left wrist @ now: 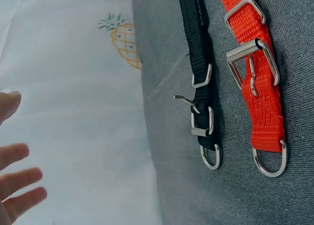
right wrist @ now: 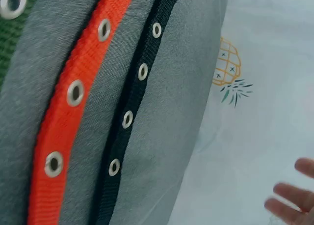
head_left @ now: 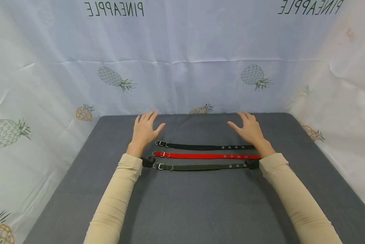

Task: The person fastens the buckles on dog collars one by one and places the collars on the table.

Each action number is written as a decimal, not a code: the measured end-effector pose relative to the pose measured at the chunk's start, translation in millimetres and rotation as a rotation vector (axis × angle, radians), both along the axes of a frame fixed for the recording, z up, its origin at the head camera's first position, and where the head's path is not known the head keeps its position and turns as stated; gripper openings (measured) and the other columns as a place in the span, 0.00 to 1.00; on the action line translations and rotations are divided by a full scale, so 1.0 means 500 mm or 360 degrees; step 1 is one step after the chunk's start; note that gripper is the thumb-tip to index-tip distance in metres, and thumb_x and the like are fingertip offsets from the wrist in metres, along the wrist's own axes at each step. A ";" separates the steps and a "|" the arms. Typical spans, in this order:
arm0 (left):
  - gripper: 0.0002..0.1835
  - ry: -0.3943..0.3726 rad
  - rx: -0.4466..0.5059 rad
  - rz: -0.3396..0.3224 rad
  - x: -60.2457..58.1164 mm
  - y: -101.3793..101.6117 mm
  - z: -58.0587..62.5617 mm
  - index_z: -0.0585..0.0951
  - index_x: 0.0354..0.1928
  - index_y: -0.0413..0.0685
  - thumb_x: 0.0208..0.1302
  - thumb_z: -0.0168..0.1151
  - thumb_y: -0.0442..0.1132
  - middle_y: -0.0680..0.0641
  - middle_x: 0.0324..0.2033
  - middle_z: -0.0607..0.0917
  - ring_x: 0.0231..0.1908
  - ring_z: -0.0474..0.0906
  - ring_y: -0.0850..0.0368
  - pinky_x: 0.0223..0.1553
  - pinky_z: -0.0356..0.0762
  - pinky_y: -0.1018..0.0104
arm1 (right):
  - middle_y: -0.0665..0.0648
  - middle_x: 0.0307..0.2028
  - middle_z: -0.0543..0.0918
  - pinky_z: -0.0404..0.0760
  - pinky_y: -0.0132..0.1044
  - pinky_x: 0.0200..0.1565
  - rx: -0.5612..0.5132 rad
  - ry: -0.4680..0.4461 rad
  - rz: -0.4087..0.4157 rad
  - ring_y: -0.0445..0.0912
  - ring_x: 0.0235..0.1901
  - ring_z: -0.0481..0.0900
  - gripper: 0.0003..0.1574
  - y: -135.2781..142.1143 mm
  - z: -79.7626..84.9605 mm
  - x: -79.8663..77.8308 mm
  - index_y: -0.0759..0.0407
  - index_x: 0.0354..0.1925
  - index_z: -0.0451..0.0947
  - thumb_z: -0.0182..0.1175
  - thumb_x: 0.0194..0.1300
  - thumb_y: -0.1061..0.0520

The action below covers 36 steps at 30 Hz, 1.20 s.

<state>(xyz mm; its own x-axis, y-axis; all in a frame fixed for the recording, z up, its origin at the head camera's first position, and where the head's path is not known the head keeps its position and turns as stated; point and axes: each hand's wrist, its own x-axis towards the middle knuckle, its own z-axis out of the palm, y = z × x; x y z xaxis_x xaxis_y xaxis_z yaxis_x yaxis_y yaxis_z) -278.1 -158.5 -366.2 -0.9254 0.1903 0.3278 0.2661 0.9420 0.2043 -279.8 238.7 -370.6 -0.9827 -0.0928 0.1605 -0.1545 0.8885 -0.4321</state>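
Three flat pet collars lie side by side across the middle of the table: a black collar (head_left: 194, 147) farthest away, a red collar (head_left: 194, 156) in between and a dark green collar (head_left: 197, 168) nearest. Their metal buckles and D-rings are at the left ends, the eyelets at the right. My left hand (head_left: 144, 130), fingers spread, is over the table beyond the black collar's buckle end and holds nothing. Beyond the eyelet end, my right hand (head_left: 249, 128) is likewise spread and holds nothing. My right forearm and wrist camera hide the right tips of the collars.
A grey cloth (head_left: 194, 206) covers the table. White curtains (head_left: 182, 40) printed with pineapples hang behind it and along both sides. A dark wrist camera (head_left: 148, 162) sits at my left wrist, close to the buckle ends.
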 end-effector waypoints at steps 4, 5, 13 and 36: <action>0.31 0.0033 0.0110 -0.0125 0.008 -0.007 -0.002 0.68 0.69 0.46 0.69 0.55 0.54 0.39 0.67 0.71 0.67 0.67 0.41 0.70 0.61 0.43 | 0.72 0.72 0.54 0.54 0.70 0.67 -0.0106 -0.0093 0.0071 0.69 0.72 0.50 0.49 0.011 -0.001 0.008 0.60 0.73 0.53 0.47 0.69 0.31; 0.31 0.0025 0.0140 -0.0153 0.011 -0.009 -0.002 0.68 0.68 0.45 0.69 0.56 0.53 0.39 0.66 0.72 0.67 0.68 0.41 0.70 0.63 0.43 | 0.72 0.72 0.54 0.54 0.70 0.68 -0.0125 -0.0115 0.0086 0.69 0.72 0.49 0.48 0.014 -0.002 0.010 0.61 0.73 0.53 0.47 0.69 0.31; 0.28 -0.0261 0.0358 -0.0250 0.028 -0.022 -0.002 0.69 0.68 0.47 0.70 0.55 0.51 0.40 0.67 0.70 0.69 0.64 0.41 0.69 0.62 0.42 | 0.71 0.70 0.61 0.62 0.66 0.65 -0.0245 -0.0120 0.0193 0.67 0.68 0.59 0.42 0.041 -0.012 0.026 0.64 0.71 0.58 0.52 0.71 0.40; 0.23 -0.0735 0.0872 -0.0496 -0.002 -0.060 -0.099 0.73 0.61 0.32 0.68 0.59 0.38 0.32 0.57 0.79 0.58 0.75 0.37 0.62 0.73 0.45 | 0.73 0.61 0.73 0.71 0.60 0.62 -0.0547 -0.0549 0.0204 0.57 0.57 0.76 0.37 0.154 -0.081 0.037 0.69 0.64 0.67 0.61 0.66 0.48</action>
